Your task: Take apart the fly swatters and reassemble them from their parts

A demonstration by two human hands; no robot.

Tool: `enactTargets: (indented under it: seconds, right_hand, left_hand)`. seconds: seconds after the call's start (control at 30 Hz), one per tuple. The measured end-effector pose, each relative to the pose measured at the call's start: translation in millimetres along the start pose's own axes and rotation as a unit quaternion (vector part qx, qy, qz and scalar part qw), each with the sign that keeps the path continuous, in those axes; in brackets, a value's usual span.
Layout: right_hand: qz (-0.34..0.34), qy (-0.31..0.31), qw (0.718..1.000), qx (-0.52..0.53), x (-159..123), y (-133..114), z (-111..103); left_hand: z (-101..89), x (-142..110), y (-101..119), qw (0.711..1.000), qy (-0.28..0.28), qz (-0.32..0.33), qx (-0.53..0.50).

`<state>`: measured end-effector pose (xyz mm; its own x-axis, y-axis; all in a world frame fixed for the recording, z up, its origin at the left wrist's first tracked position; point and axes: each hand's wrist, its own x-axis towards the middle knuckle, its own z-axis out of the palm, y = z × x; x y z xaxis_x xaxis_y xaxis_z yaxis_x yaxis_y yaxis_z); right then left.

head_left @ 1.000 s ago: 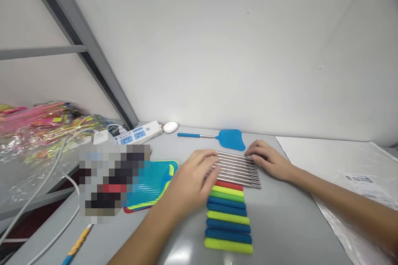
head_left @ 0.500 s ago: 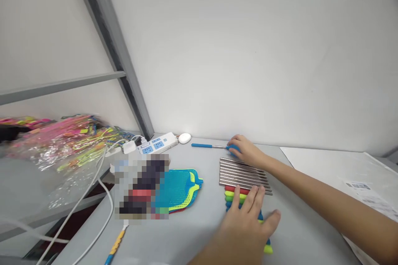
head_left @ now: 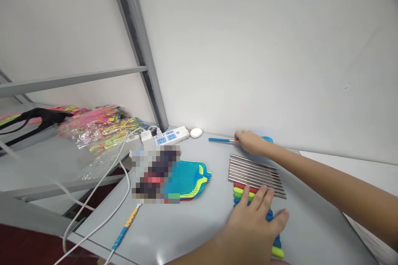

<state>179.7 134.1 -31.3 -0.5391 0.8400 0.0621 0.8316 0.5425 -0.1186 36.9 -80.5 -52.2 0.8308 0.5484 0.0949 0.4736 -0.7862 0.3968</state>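
A fly swatter with a blue handle (head_left: 219, 140) and a thin metal shaft lies along the back of the table by the wall. My right hand (head_left: 248, 140) is closed around its shaft, and a flat blue end shows beyond the hand. My left hand (head_left: 253, 215) rests open, fingers spread, over a row of coloured grips (head_left: 242, 190) in red, yellow, green and blue, partly hidden beneath it. Just beyond its fingertips several metal rods (head_left: 255, 174) lie side by side. To the left is a stack of blue and yellow perforated swatter heads (head_left: 189, 178).
Left of the swatter heads, a pixelated patch (head_left: 157, 176) hides some item. A white power strip (head_left: 171, 136) with plugs and a white round device (head_left: 196, 133) stand near the wall. White cables (head_left: 127, 174) cross the left edge. Plastic-wrapped colourful goods (head_left: 99, 126) lie on the side shelf.
The view has turned left, so things appear shifted right. My right hand now wraps the swatter's shaft, with the blue end showing past it. My left hand stays on the grips.
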Motion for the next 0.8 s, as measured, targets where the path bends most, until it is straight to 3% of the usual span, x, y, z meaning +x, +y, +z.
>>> enactTargets:
  seconds: [0.17,0.37,0.5,0.8]
  right_hand:
    - [0.027,-0.001,0.998,0.058,-52.7,33.0,-16.0]
    - [0.051,0.011,0.994,0.093,-101.4,69.9,-9.0]
    - [0.028,0.038,0.994,0.094,-104.1,78.9,0.2]
    - [0.005,0.107,0.992,0.066,-97.6,78.3,13.0]
  left_hand:
    - [-6.5,2.9,1.7,0.999,-0.015,-0.027,-0.026]
    - [-14.0,10.3,2.4,0.998,-0.033,-0.042,-0.036]
    - [-17.5,19.5,-1.9,0.998,-0.019,-0.048,-0.021]
    - [-27.0,49.8,-24.1,0.996,-0.049,-0.063,0.038]
